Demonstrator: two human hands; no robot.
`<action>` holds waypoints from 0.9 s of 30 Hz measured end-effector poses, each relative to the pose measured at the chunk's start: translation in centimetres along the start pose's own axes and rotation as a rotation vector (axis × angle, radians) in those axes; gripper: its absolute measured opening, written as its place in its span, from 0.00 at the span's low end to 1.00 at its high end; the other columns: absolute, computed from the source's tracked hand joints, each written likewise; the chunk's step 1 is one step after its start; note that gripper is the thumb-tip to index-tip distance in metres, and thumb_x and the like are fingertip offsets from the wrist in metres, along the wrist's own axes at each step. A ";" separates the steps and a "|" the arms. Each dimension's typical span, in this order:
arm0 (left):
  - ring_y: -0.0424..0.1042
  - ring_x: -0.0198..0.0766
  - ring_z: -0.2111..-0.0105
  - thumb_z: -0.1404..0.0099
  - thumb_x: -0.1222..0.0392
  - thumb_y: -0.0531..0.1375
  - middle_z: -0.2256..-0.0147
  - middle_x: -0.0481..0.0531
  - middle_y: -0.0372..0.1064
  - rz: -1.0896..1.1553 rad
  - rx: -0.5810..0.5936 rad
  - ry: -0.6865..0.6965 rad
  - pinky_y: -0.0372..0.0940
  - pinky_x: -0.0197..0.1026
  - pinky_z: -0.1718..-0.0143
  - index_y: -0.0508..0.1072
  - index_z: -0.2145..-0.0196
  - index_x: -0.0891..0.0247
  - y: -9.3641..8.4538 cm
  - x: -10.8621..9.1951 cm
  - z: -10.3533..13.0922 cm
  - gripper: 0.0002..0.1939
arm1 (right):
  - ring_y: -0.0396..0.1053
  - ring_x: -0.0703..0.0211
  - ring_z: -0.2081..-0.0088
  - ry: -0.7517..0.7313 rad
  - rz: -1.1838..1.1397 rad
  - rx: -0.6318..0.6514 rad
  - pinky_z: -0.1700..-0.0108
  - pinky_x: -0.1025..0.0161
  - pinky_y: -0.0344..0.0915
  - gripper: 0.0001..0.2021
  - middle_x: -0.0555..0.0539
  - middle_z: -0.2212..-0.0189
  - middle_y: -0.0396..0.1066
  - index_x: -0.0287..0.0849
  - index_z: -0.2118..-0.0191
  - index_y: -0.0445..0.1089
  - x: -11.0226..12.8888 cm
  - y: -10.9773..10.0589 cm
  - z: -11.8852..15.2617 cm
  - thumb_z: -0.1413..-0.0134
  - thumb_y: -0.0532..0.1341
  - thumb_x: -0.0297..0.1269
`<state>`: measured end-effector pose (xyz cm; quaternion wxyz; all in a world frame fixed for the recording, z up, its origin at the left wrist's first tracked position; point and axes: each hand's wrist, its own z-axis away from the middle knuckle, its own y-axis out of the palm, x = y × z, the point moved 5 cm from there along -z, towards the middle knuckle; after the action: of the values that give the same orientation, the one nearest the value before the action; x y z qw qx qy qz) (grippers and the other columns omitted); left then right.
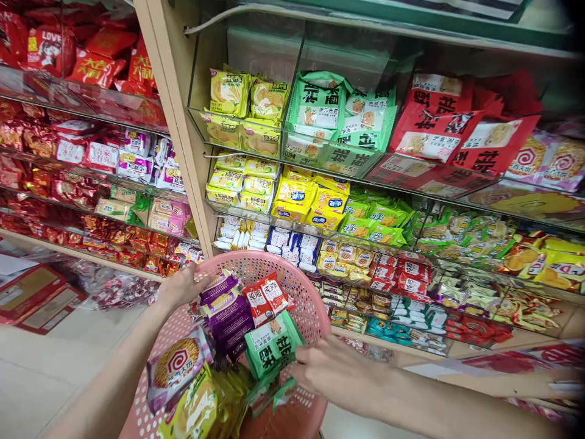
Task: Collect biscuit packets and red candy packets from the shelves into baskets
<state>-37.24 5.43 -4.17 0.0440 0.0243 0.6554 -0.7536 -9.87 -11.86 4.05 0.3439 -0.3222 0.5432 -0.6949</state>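
A pink perforated basket [256,259] is tilted in front of me, holding snack packets. My left hand [180,285] grips its upper left rim. Inside the basket on the right, my right hand [320,369] has its fingers closed round the edge of a green packet, partly hidden beneath the hand. Just beside it lies another green packet [273,342] with black lettering. Purple packets [226,314], red-and-white packets [267,299], a lilac packet with a round biscuit picture [179,366] and yellow packets [196,408] fill the rest.
Shelves with clear bins face me, holding yellow packets [228,91], green packets [317,103] and red packets [439,122]. Another rack [159,61] stands at the left with red packets. A red carton [34,296] and bagged goods [121,283] lie on the floor at lower left.
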 end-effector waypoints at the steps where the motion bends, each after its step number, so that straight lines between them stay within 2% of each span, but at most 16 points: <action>1: 0.71 0.54 0.59 0.42 0.36 0.43 0.60 0.66 0.71 0.000 0.002 -0.006 0.61 0.44 0.64 0.60 0.52 0.69 0.0 0.0 0.1 0.34 | 0.65 0.63 0.79 -0.003 0.031 0.016 0.81 0.65 0.48 0.09 0.50 0.78 0.68 0.39 0.72 0.69 0.0 0.6 0.0 0.44 0.53 0.29; 6: 0.71 0.53 0.58 0.43 0.35 0.43 0.60 0.65 0.71 0.006 -0.001 -0.012 0.61 0.44 0.63 0.60 0.53 0.68 -0.1 0.1 0.2 0.34 | 0.68 0.60 0.76 -0.023 0.117 0.062 0.82 0.64 0.52 0.06 0.50 0.77 0.69 0.40 0.73 0.70 0.2 2.2 -0.5 0.49 0.57 0.26; 16: 0.70 0.57 0.58 0.42 0.38 0.42 0.59 0.67 0.71 0.020 0.021 -0.005 0.61 0.48 0.62 0.60 0.52 0.69 -0.4 -0.1 0.3 0.33 | 0.70 0.56 0.75 -0.011 0.176 0.083 0.82 0.62 0.59 0.04 0.49 0.75 0.71 0.39 0.72 0.70 0.8 4.2 -2.2 0.50 0.58 0.28; 23: 0.70 0.56 0.58 0.42 0.42 0.44 0.61 0.67 0.72 0.037 0.037 -0.009 0.61 0.47 0.62 0.60 0.53 0.69 0.0 0.1 0.1 0.29 | 0.69 0.60 0.75 -0.038 0.213 -0.035 0.80 0.65 0.60 0.03 0.50 0.76 0.70 0.39 0.72 0.67 0.9 4.8 -3.1 0.49 0.59 0.31; 27: 0.71 0.53 0.58 0.42 0.44 0.46 0.62 0.65 0.72 0.086 -0.007 0.005 0.61 0.46 0.61 0.62 0.54 0.67 0.7 0.6 -0.4 0.27 | 0.68 0.61 0.79 -0.060 0.251 -0.082 0.84 0.66 0.54 0.08 0.52 0.76 0.69 0.40 0.71 0.65 0.6 5.0 -3.4 0.49 0.59 0.40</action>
<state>-37.77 5.75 -5.01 0.0748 0.0540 0.6564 -0.7488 -12.35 -11.35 -1.47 0.4307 -0.2859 0.5968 -0.6136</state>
